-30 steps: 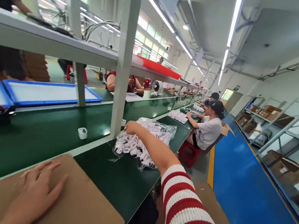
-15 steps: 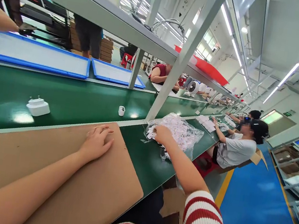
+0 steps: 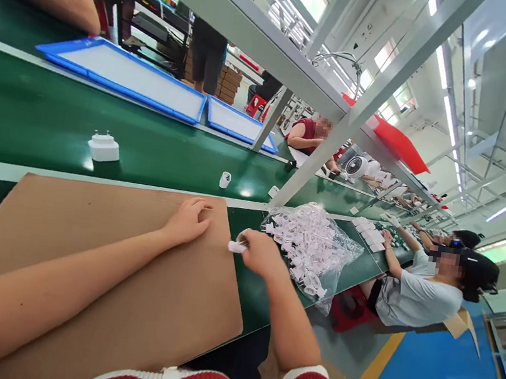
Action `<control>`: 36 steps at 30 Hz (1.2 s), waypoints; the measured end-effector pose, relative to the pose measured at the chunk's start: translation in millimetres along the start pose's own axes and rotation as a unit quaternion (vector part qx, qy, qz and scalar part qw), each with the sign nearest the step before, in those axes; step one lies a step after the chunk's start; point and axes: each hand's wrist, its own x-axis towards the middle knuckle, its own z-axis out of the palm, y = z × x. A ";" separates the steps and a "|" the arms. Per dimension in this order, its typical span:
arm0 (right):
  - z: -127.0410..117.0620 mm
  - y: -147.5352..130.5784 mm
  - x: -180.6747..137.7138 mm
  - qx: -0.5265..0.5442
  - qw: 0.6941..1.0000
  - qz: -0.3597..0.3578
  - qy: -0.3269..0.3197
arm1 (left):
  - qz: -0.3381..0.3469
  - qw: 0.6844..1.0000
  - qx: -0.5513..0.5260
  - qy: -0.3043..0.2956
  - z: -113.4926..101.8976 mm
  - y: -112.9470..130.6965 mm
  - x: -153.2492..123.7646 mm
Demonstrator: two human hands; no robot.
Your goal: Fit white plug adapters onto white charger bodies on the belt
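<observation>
My left hand [image 3: 187,223] lies on a brown cardboard sheet [image 3: 131,304], fingers loosely bent and holding nothing. Pinched in my right hand [image 3: 263,254] is a small white plastic part [image 3: 237,247], just over the sheet's right edge. The fingers partly cover it, so its full shape is hidden. To the right of that hand, a clear plastic bag [image 3: 308,232] lies spread open with a heap of similar white parts. Beyond the cardboard, a white plug adapter [image 3: 104,148] with its pins up stands on the green surface, and a smaller white charger piece [image 3: 224,179] is farther right.
Blue-rimmed white trays [image 3: 140,81] line the far side. A grey metal post [image 3: 375,100] rises behind the bag and carries a shelf. A co-worker in a grey shirt [image 3: 428,291] sits to the right by white pieces [image 3: 370,233]. Another person [image 3: 306,135] works across the line.
My right hand has come out of the bag, moving left toward the cardboard with a white part. My left hand stays on the sheet. The camera view has turned and tilted.
</observation>
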 end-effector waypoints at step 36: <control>71.8 -25.8 16.6 0.269 0.933 -0.127 0.203 | 0.089 0.985 -0.115 -0.092 -31.7 12.0 -69.5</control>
